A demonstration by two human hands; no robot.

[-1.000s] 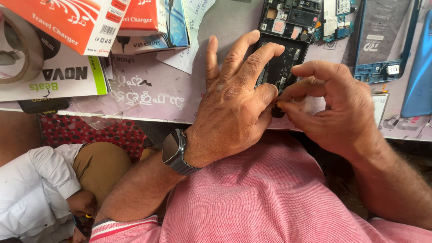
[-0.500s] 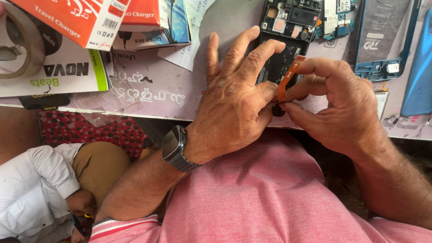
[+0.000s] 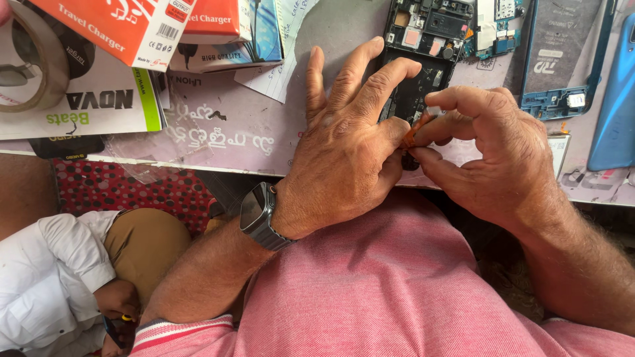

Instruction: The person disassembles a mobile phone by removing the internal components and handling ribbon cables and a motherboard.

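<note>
Opened phone (image 3: 423,59) lies on the cluttered worktop (image 3: 251,125); left hand (image 3: 344,152) presses flat on it, right hand (image 3: 489,158) pinches an orange tool (image 3: 415,132) against it. Boxes (image 3: 132,26), tape roll (image 3: 33,59) and phone parts (image 3: 562,59) surround.

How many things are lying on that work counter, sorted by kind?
Opened phones or phone shells: 3 (black one under the left hand, teal frame, blue back)
Loose circuit board: 1
Cardboard boxes: 4 (orange, orange, blue, white)
Tape roll: 1
Small orange tool in the right hand: 1
Total: 10
</note>
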